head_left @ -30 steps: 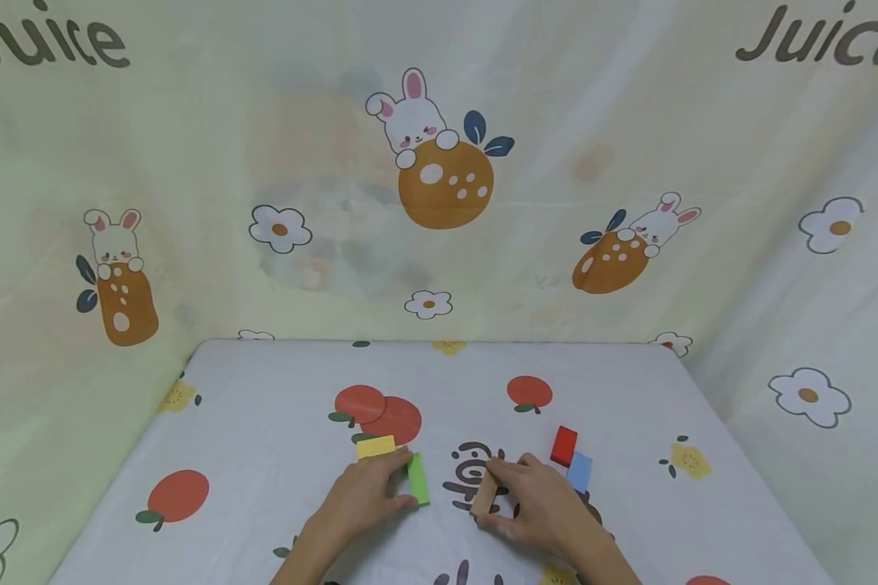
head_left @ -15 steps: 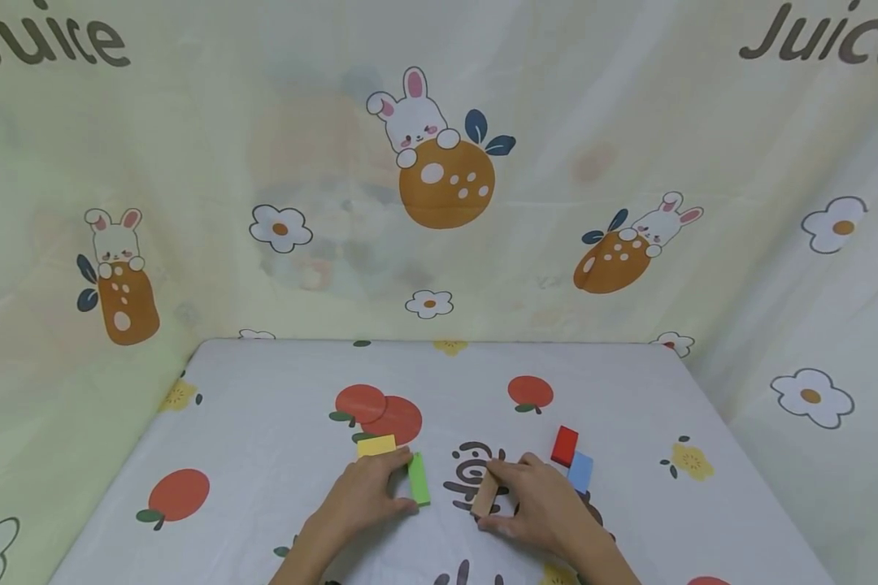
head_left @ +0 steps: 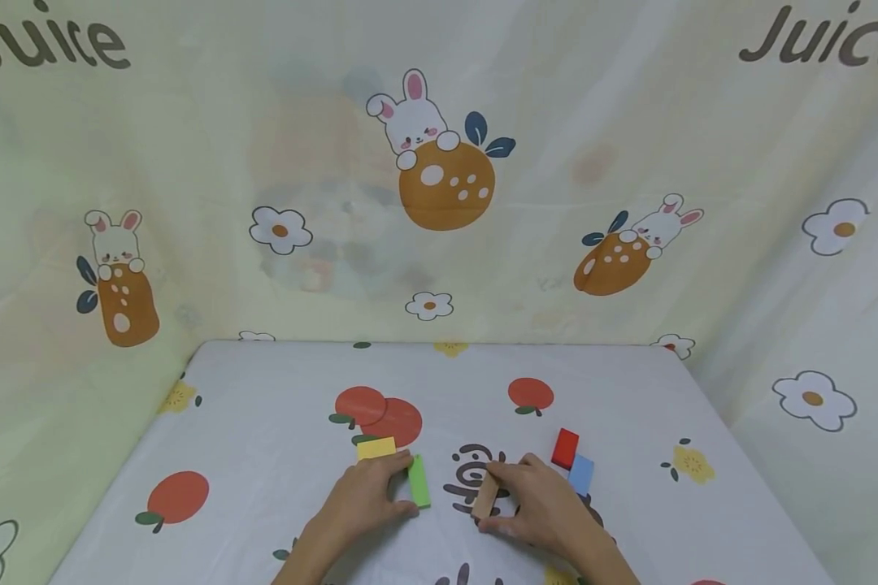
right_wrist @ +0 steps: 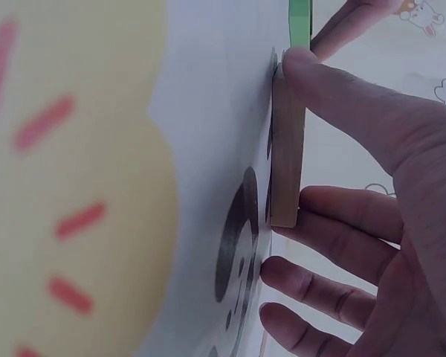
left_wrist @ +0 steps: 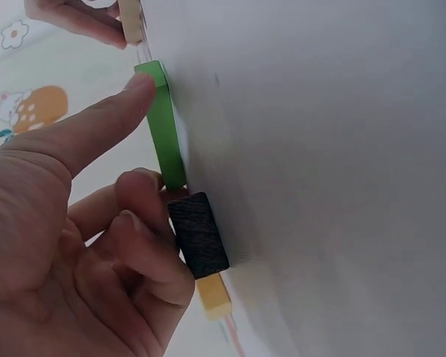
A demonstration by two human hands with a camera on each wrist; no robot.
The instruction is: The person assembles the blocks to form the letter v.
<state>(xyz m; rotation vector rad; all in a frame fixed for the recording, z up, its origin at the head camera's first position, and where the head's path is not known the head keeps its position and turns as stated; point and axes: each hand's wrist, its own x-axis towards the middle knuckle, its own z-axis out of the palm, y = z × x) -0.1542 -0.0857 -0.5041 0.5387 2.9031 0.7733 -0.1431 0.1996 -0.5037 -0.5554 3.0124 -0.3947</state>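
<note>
My left hand [head_left: 362, 496] pinches a green block [head_left: 419, 483] lengthwise, thumb at its near end and a finger at its far end. A black block [left_wrist: 199, 234] shows in the left wrist view beside the curled lower fingers; the hand hides it from the head view. Just beyond that hand lies a yellow block [head_left: 376, 448], partly covered. To the right, my right hand [head_left: 545, 502] pinches a plain wooden block [head_left: 486, 494] by its two ends in the same way. Both held blocks are down at the tabletop, with a gap between them.
A red block [head_left: 565, 448] and a blue block [head_left: 581, 474] lie close together beyond the right hand. The white table cover [head_left: 278, 439] carries printed fruit and lettering. Behind the table hangs a printed curtain [head_left: 527, 268].
</note>
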